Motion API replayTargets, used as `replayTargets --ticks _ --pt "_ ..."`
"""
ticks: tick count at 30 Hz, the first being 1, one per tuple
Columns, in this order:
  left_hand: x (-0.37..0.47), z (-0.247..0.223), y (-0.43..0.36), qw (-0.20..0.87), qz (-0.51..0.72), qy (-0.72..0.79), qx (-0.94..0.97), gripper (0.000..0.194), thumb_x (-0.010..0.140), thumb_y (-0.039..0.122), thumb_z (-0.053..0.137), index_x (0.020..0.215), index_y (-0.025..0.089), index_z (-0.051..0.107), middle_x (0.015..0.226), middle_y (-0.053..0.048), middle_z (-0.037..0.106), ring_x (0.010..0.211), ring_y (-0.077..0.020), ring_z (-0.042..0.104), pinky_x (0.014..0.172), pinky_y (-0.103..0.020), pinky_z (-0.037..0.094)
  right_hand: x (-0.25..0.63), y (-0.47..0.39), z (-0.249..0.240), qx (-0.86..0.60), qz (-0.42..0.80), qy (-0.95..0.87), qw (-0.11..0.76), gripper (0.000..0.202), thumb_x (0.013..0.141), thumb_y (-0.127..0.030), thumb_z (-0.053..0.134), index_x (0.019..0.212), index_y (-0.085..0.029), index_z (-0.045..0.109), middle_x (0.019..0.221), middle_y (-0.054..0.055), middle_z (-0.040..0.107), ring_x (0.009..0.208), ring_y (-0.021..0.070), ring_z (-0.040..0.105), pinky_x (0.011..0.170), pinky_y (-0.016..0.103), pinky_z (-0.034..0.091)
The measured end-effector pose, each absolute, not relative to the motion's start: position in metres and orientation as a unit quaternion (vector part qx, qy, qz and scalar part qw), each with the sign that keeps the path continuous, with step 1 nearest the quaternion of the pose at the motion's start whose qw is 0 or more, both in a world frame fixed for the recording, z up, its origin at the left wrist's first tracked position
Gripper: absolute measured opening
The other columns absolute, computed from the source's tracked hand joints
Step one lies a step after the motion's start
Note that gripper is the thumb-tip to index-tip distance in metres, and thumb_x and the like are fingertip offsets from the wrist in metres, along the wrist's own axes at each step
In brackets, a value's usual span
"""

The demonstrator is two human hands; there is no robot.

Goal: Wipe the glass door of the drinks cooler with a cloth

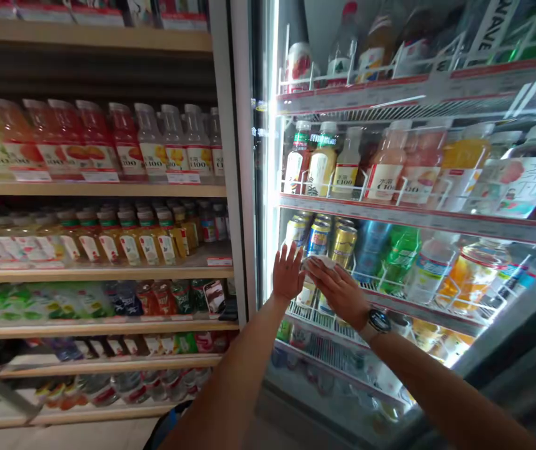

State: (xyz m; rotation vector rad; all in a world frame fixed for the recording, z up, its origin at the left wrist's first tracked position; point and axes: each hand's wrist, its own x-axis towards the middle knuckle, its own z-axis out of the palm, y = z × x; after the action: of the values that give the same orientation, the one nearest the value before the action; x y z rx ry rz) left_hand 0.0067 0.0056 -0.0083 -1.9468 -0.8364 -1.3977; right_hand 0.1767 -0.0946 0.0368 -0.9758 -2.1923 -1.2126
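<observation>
My left hand (288, 273) lies flat with its fingers spread and raised, palm toward the glass door (312, 390) of a lit drinks cooler. It holds nothing and seems to rest on the pane. Just beside it, my right hand (342, 292) presses a white cloth (320, 260) to the same glass; most of the cloth is hidden under the fingers, and whether it is cloth or paper is hard to tell. A dark round watch (380, 320) is on the right wrist. Gold cans (344, 242) and a blue can (318, 236) stand behind the glass near both hands.
Inside the cooler, wire-fronted shelves (418, 212) carry bottles, including a green bottle (398, 256). To the left, an open rack (94, 189) holds rows of bottled drinks. A phone (214, 295) leans on one of its lower shelves. A grey upright (235, 156) divides rack and cooler.
</observation>
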Motion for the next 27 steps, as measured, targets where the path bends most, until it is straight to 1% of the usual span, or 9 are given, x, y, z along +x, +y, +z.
replayTargets --ticks 4,6,11,13,16,19,21,24,27 --pt "0.006 -0.007 0.005 0.303 -0.534 -0.298 -0.731 0.061 0.102 0.038 0.023 0.157 0.013 0.014 0.161 -0.014 0.028 0.152 -0.0295 0.014 0.119 -0.049 0.025 0.18 -0.099 0.009 -0.376 -0.434 -0.787 0.225 0.058 0.091 -0.002 0.041 0.147 -0.019 0.044 0.149 0.005 0.052 0.138 0.0189 0.045 0.113 0.039 0.034" --pt "0.006 -0.006 0.004 0.307 -0.535 -0.296 -0.73 0.061 0.102 0.036 0.025 0.157 0.013 0.013 0.161 -0.014 0.029 0.152 -0.0288 0.014 0.119 -0.048 0.026 0.183 -0.101 -0.003 -0.37 -0.43 -0.795 0.216 0.059 0.091 -0.001 0.04 0.146 -0.019 0.045 0.147 0.005 0.054 0.135 0.0185 0.048 0.111 0.038 0.036" --pt "0.006 -0.007 0.003 0.317 -0.529 -0.302 -0.727 0.062 0.101 0.034 0.029 0.158 0.014 0.013 0.16 -0.013 0.031 0.151 -0.0286 0.017 0.119 -0.047 0.026 0.195 -0.107 -0.021 -0.319 -0.407 -0.836 0.185 0.061 0.091 0.001 0.037 0.147 -0.024 0.044 0.142 0.003 0.059 0.123 0.0156 0.058 0.107 0.036 0.041" --pt "0.007 -0.008 0.004 0.32 -0.531 -0.304 -0.723 0.062 0.101 0.035 0.029 0.158 0.013 0.013 0.159 -0.013 0.032 0.151 -0.0285 0.017 0.12 -0.047 0.026 0.199 -0.109 -0.01 -0.302 -0.406 -0.845 0.173 0.058 0.093 -0.001 0.038 0.145 -0.024 0.046 0.141 0.002 0.059 0.123 0.0156 0.057 0.109 0.036 0.041" --pt "0.008 -0.01 0.006 0.307 -0.53 -0.308 -0.728 0.063 0.101 0.036 0.031 0.157 0.014 0.014 0.159 -0.014 0.033 0.151 -0.0287 0.02 0.119 -0.048 0.026 0.202 -0.109 0.031 -0.297 -0.425 -0.837 0.176 0.051 0.095 -0.006 0.042 0.143 -0.02 0.049 0.142 0.002 0.059 0.129 0.0165 0.053 0.115 0.038 0.035" --pt "0.009 -0.011 0.007 0.295 -0.525 -0.312 -0.735 0.062 0.101 0.037 0.031 0.157 0.016 0.016 0.159 -0.014 0.033 0.15 -0.029 0.021 0.12 -0.049 0.025 0.202 -0.106 0.08 -0.333 -0.45 -0.801 0.215 0.054 0.094 -0.008 0.047 0.146 -0.021 0.045 0.144 0.003 0.057 0.136 0.0186 0.046 0.12 0.041 0.027" --pt "0.009 -0.011 0.007 0.296 -0.527 -0.311 -0.734 0.062 0.101 0.038 0.031 0.157 0.016 0.015 0.159 -0.014 0.033 0.151 -0.0294 0.019 0.12 -0.05 0.025 0.199 -0.104 0.099 -0.353 -0.455 -0.781 0.242 0.058 0.093 -0.008 0.05 0.148 -0.023 0.042 0.146 0.003 0.055 0.139 0.0203 0.043 0.121 0.043 0.025" --pt "0.01 -0.011 0.005 0.294 -0.525 -0.314 -0.734 0.062 0.101 0.038 0.03 0.157 0.015 0.016 0.159 -0.014 0.033 0.151 -0.0295 0.018 0.12 -0.05 0.024 0.195 -0.102 0.096 -0.363 -0.444 -0.777 0.261 0.062 0.092 -0.008 0.05 0.15 -0.024 0.039 0.146 0.004 0.055 0.139 0.0208 0.044 0.12 0.042 0.026" --pt "0.009 -0.011 0.004 0.292 -0.517 -0.324 -0.737 0.061 0.101 0.038 0.029 0.157 0.016 0.017 0.159 -0.014 0.032 0.151 -0.029 0.018 0.12 -0.05 0.023 0.193 -0.103 0.065 -0.356 -0.425 -0.794 0.249 0.059 0.093 -0.009 0.048 0.149 -0.024 0.041 0.145 0.005 0.056 0.136 0.0202 0.047 0.117 0.04 0.03"
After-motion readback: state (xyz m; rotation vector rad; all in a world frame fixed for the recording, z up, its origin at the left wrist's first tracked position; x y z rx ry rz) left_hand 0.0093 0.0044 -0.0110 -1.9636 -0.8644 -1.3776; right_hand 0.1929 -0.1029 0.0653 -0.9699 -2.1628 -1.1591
